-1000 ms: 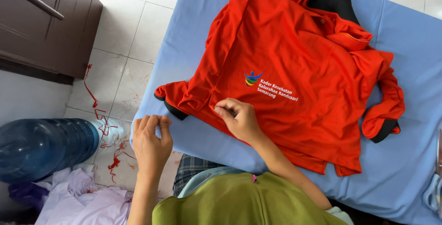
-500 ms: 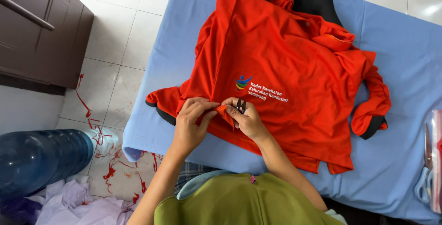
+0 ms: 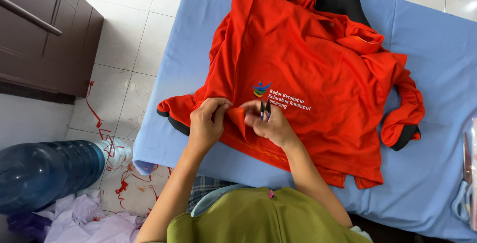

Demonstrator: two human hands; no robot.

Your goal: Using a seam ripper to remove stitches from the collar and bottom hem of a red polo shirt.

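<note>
Orange shirt (image 3: 318,74) fold pinched by left hand (image 3: 207,126); right hand (image 3: 271,123) pinches it, gripping small snips (image 3: 265,109).

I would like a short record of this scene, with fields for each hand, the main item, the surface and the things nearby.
left hand: left hand pinches a fold of the orange shirt
right hand: right hand pinches the same fold and holds a small dark clipper
shirt: orange with black trim, lies crumpled, small emblem and white print on it
surface: table covered by a blue cloth
on table, far right edge: scissors, partly out of view
floor: blue water jug, red thread scraps, pale cloth pile, dark cabinet
</note>
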